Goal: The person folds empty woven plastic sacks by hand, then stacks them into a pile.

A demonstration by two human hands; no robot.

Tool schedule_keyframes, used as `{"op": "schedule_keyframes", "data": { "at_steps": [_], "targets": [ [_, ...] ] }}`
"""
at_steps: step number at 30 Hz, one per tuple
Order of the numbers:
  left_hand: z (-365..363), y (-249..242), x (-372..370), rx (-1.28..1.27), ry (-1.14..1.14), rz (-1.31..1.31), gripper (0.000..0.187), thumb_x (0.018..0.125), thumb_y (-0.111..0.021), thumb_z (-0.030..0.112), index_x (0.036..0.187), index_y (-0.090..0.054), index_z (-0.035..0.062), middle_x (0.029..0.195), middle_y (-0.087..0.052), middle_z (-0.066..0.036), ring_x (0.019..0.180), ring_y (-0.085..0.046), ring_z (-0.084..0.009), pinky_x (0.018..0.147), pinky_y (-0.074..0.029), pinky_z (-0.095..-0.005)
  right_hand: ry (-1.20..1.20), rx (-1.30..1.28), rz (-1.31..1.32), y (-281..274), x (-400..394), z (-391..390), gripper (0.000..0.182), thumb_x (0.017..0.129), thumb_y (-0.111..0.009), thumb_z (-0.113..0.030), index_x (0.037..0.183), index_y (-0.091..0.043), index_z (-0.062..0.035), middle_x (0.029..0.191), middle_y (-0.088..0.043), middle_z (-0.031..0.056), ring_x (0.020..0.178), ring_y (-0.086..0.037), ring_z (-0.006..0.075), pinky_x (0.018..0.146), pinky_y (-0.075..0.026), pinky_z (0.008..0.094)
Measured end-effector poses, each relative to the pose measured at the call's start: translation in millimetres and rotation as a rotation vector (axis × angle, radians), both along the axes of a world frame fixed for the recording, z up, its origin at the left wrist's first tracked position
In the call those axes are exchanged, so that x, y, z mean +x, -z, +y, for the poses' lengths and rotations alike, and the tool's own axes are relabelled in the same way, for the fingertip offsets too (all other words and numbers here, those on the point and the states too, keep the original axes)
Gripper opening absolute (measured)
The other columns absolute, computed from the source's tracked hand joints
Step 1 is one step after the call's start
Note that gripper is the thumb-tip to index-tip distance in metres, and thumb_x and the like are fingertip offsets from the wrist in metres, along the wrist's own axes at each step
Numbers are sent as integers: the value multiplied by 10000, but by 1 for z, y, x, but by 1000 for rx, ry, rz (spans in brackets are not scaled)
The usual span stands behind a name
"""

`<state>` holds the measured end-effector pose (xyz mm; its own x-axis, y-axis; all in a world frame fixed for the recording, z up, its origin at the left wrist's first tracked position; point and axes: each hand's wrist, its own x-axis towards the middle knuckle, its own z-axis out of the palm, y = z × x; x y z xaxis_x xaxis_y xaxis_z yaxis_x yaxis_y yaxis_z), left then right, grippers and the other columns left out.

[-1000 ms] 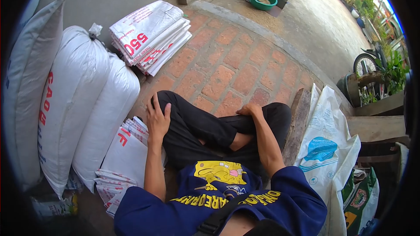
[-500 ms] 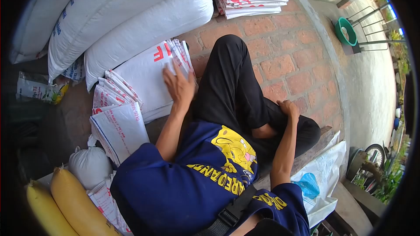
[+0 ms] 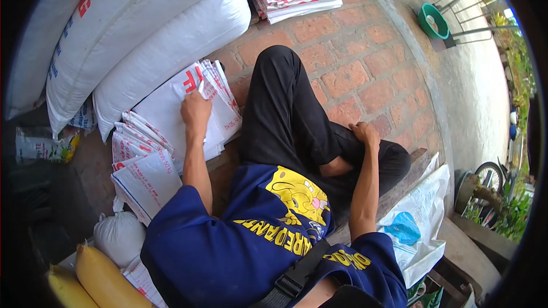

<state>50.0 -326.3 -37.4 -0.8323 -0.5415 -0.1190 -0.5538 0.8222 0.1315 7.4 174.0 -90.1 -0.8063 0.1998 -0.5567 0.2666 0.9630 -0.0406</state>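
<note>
Rough bricks point(image 3: 342, 77) stretch beyond our hands; our left hand point(image 3: 196, 108) pinches a flat white sack point(image 3: 201, 86), our right hand point(image 3: 366, 133) curls on trousers point(image 3: 282, 100).

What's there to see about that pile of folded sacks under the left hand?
The pile of folded sacks lies low on the floor, between the plump white sacks and the black-trousered leg. It is white with red lettering, creased, and looks like woven plastic. Layered edges fan out toward the leg. The left hand appears closed on the top layer near the large red letters.
</note>
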Motion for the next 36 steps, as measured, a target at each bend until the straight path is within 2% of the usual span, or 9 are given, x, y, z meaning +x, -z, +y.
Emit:
{"op": "schedule_keyframes", "data": {
  "at_steps": [4, 8, 10, 12, 17, 22, 26, 30, 36],
  "targets": [
    [4, -63, 18, 61, 206, 350, 315, 792, -595, 119, 1075, -647, -10, 824, -675, -223, 730, -683, -295, 646, -527, -442, -66, -142, 170, 7, 1, 3, 511, 879, -588, -428, 1245, -589, -71, 1024, -658, 264, 986, -649, 379, 845, -499, 457],
    [92, -123, 2, 1027, 176, 448, 362, 891, -536, 100, 1236, -557, -8, 800, -682, -137, 598, -623, -225, 591, -528, -395, 65, -1194, 423, -32, 12, -73, 938, 795, -768, -298, 1501, -183, -101, 1349, -492, 211, 1130, -571, 336, 928, -475, 424],
    [143, -131, -17, 1389, 285, 333, 370, 980, -454, 152, 1316, -489, 1, 991, -678, -165, 768, -662, -232, 724, -553, -360, -122, -1716, 391, -79, 26, -125, 1059, 758, -807, -303, 1513, -102, -75, 1478, -317, 179, 1226, -487, 300, 1007, -425, 406],
    [184, -121, -31, 1968, 412, 114, 406, 1022, -378, 201, 1363, -446, -10, 1258, -569, -223, 1096, -610, -245, 944, -480, -373, -48, -1657, 544, -79, 47, -135, 1043, 759, -803, -279, 1501, -111, -43, 1463, -334, 152, 1228, -475, 260, 1024, -400, 371],
    [197, -127, -39, 1338, 1095, 76, 634, 925, -586, 240, 1455, -319, 17, 1419, -450, -189, 1322, -420, -344, 1085, -335, -412, 773, -1802, 543, -93, 54, -124, 409, 906, -596, -92, 1280, -480, 28, 1128, -599, 66, 1014, -569, 160, 897, -452, 308],
    [189, -134, -3, 603, 1330, 22, 953, 731, -772, 356, 1493, -264, 96, 1512, -276, -204, 1407, -230, -390, 1133, -223, -477, 1061, -1743, 856, -110, 26, -54, 457, 978, -509, -305, 1266, -471, 47, 1169, -597, 154, 1048, -607, 243, 890, -514, 380],
    [185, -87, 2, 257, 1273, -145, 1050, 664, -801, 444, 1499, -252, 123, 1548, -191, -195, 1437, -134, -392, 1130, -166, -557, 716, -2576, 444, -87, 10, -9, 789, 931, -355, -650, 1430, -368, -38, 1412, -456, 166, 1271, -461, 312, 1085, -341, 430],
    [197, -38, 0, 21, 1293, 68, 796, 814, -692, 379, 1473, -325, 124, 1555, -201, -158, 1424, -180, -363, 1062, -232, -613, 525, -1976, 130, -38, 17, -45, 801, 909, -469, -617, 1504, -252, -127, 1474, -379, 84, 1339, -366, 267, 1126, -265, 411],
    [235, -45, -7, -65, 1124, 277, 556, 885, -622, 389, 1312, -526, 45, 1324, -504, -193, 1263, -409, -364, 1022, -287, -586, 499, -2120, 122, -28, 68, -65, 800, 961, -567, -283, 1542, -27, -174, 1530, -240, 41, 1359, -303, 191, 1087, -309, 351]
  ]
}}
